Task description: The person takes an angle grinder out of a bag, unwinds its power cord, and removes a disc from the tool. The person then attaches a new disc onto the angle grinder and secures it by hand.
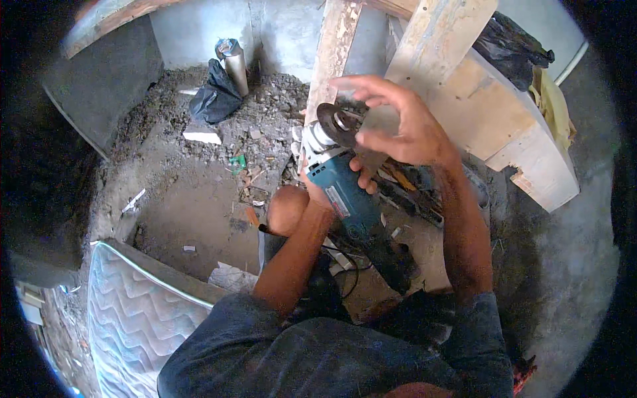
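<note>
My left hand (365, 174) is wrapped round the body of a teal angle grinder (342, 196), its fingertips showing on the right side. The grinder's head points up and its dark rear end lies toward me. A dark disc (332, 123) sits on the silver head. My right hand (405, 126) is slightly blurred, with fingers spread above and beside the disc; its thumb is at the disc's edge, and I cannot tell if it touches. My bare knee (285, 205) is just left of my left wrist. A pale wooden post (332, 46) stands behind the head.
A wooden board panel (484, 113) with black plastic (511, 46) is at the right. A metal cylinder (235, 73) and black bag (212, 99) sit on rubble by the wall. A mattress (139, 312) lies lower left. Assorted tools (405, 189) and debris lie beside the grinder.
</note>
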Action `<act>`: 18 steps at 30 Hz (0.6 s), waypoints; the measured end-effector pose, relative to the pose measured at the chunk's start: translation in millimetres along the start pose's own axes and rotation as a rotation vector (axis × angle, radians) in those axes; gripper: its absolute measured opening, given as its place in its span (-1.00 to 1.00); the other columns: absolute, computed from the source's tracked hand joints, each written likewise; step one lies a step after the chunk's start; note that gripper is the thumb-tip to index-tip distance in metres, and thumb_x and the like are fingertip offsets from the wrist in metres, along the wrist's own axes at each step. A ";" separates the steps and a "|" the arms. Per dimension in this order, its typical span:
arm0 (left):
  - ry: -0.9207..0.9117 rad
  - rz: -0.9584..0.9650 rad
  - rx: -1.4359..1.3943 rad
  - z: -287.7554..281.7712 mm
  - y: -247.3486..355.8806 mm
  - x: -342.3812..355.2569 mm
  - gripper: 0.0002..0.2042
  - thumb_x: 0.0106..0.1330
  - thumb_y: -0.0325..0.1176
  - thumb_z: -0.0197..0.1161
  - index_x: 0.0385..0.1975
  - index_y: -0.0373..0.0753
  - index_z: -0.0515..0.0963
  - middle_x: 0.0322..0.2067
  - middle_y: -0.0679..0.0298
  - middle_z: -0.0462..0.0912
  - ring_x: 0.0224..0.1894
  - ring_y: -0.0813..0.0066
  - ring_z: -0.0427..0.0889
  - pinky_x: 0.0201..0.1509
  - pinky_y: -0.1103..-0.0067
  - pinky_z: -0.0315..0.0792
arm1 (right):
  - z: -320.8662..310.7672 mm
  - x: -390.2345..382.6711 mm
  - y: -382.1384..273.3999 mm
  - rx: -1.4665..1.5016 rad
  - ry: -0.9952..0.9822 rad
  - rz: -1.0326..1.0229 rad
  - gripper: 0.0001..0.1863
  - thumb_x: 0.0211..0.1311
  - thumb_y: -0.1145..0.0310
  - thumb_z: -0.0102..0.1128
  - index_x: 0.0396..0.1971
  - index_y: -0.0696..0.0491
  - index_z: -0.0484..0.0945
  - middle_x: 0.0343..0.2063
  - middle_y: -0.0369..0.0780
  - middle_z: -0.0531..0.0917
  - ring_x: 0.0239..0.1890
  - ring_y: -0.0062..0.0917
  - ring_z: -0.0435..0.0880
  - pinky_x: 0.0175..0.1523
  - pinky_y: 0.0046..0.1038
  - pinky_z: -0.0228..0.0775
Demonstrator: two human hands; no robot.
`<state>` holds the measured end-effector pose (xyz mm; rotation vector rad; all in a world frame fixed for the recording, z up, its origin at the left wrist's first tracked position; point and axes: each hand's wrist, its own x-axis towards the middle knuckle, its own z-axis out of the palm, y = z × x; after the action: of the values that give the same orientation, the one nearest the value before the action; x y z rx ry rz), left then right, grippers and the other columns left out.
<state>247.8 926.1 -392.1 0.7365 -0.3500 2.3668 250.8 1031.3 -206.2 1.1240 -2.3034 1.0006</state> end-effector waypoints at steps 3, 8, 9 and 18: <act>0.037 -0.003 -0.031 -1.6 0.8 -3.5 -0.24 0.20 0.44 -0.18 0.12 -0.09 0.37 -0.30 0.18 0.49 -0.33 0.09 0.50 -0.18 0.15 0.41 | -1.1 -0.1 0.6 -0.009 0.084 0.018 -0.73 0.18 0.30 0.32 -0.20 0.15 0.65 -0.39 -0.23 0.73 -0.34 -0.55 0.66 -0.14 -0.48 0.50; 0.026 0.024 -0.006 -0.6 -3.6 -2.4 -0.22 0.20 0.47 -0.23 0.10 -0.11 0.39 -0.30 0.18 0.50 -0.34 0.09 0.51 -0.17 0.17 0.41 | 6.2 -1.8 7.6 -0.075 -0.218 0.399 -0.75 0.25 0.28 0.28 -0.25 0.17 0.65 -0.44 -0.29 0.69 -0.41 -0.69 0.59 -0.27 -0.55 0.46; 0.000 0.033 0.001 -0.5 -4.2 -2.1 -0.21 0.19 0.47 -0.23 0.09 -0.13 0.39 -0.30 0.18 0.50 -0.34 0.10 0.51 -0.17 0.17 0.41 | 7.2 -2.8 9.0 -0.073 -0.221 0.398 -0.75 0.25 0.28 0.28 -0.25 0.17 0.65 -0.44 -0.29 0.69 -0.41 -0.69 0.59 -0.27 -0.55 0.46; -0.008 -0.017 -0.030 3.6 -5.2 1.6 -0.25 0.21 0.44 -0.23 0.00 -0.18 0.41 -0.29 0.18 0.46 -0.35 0.12 0.50 -0.16 0.20 0.39 | 3.6 -18.3 39.5 0.272 -0.140 0.459 -0.75 0.38 0.25 0.16 -0.17 0.15 0.58 -0.37 -0.34 0.62 -0.33 -0.76 0.52 -0.23 -0.61 0.39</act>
<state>251.6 929.4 -388.0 0.7320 -0.3808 2.3385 230.3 1054.9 -236.7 0.7876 -2.6681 1.4801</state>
